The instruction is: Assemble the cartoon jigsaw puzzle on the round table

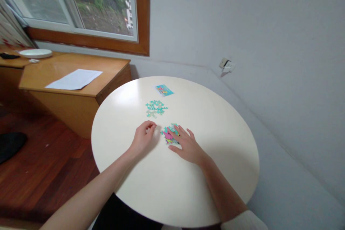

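Note:
A partly joined jigsaw puzzle (167, 136), pink, yellow and teal, lies on the white oval table (151, 194). My right hand (188, 144) rests over its right side with the fingers spread, hiding part of the picture. To the left of the puzzle, my left hand (145, 133) is closed, thumb and fingertips pinched together. Whatever is between those fingertips, if anything, is too small to make out. Beyond my hands lies a group of loose teal puzzle pieces (156, 107). A small picture card (164, 90) with a similar coloured picture lies farther back.
A wooden desk (61, 63) with a white paper sheet (75, 79) and a round white lid-like object (36, 53) stands at the left. The wall (242, 18) with a socket (227, 64) runs along the right. A dark round object (12, 146) is on the floor.

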A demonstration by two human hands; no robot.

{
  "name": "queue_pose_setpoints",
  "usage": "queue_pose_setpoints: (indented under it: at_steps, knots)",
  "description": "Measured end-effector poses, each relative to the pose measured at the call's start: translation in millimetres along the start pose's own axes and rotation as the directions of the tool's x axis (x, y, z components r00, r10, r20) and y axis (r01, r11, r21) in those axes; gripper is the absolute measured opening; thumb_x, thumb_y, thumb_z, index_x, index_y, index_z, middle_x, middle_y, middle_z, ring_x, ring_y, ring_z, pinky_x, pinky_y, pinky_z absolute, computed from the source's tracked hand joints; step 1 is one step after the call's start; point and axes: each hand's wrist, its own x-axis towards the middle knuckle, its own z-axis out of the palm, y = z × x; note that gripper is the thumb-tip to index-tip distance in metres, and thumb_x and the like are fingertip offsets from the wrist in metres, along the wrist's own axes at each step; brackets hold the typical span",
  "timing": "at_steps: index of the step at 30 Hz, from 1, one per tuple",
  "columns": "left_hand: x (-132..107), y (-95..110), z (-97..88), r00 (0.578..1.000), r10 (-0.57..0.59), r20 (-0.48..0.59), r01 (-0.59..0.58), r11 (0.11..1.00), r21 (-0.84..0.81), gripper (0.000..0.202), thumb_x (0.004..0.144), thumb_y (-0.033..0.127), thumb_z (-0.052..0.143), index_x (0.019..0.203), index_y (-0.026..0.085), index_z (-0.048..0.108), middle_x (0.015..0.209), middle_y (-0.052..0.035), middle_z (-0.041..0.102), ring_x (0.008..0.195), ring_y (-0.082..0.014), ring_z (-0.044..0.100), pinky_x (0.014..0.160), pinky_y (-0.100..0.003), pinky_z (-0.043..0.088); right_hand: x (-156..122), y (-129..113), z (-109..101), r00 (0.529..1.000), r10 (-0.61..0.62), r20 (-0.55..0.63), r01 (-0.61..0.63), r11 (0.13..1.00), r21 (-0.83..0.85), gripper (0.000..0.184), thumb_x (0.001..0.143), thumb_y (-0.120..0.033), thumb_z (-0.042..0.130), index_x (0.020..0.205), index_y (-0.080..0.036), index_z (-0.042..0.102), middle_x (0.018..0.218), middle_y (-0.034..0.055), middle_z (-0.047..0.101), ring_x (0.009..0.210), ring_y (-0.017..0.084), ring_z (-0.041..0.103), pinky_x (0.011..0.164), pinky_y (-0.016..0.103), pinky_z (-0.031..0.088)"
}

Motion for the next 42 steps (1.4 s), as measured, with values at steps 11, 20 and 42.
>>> queue_pose_setpoints:
  at_steps: [11,20,42]
  knots:
    - [44.4,-16.0,-18.7,0.979,-0.204,-0.004,0.195,0.939,-0.283,0.020,0.067,0.030,0.049,0.075,0.014,0.059,0.076,-0.0044,0.065,0.073,-0.0156,0.058,0.070,-0.027,0.043,0.4,14.2,6.6,0.998,0.040,-0.042,-0.041,0.999,-0.018,0.051,0.090,-0.045,0.036,0.139,-0.034,0.028,0.146,0.0072,0.029,0.134,0.026,0.024,0.104,0.049,0.023]
    - [118.8,-31.7,-31.2,0.982,-0.162,-0.100,0.164,0.986,0.011,0.016,0.067,0.024,0.052,0.070,0.013,0.063,0.067,-0.0047,0.064,0.063,-0.0151,0.054,0.063,-0.026,0.040,3.7,24.8,13.0,0.995,0.033,-0.091,-0.033,0.999,0.002,0.050,0.088,-0.040,0.041,0.137,-0.034,0.032,0.144,0.0059,0.032,0.133,0.026,0.028,0.104,0.046,0.026]
    - [115.2,-53.5,-29.1,0.981,0.017,0.191,-0.097,0.904,0.416,0.025,0.065,0.024,0.058,0.085,0.015,0.069,0.082,-0.0083,0.063,0.072,-0.0196,0.058,0.070,-0.027,0.045,5.8,30.9,12.6,0.997,0.018,-0.073,-0.016,0.999,0.031,0.051,0.086,-0.036,0.044,0.136,-0.034,0.036,0.143,0.0045,0.034,0.132,0.025,0.030,0.103,0.044,0.026]
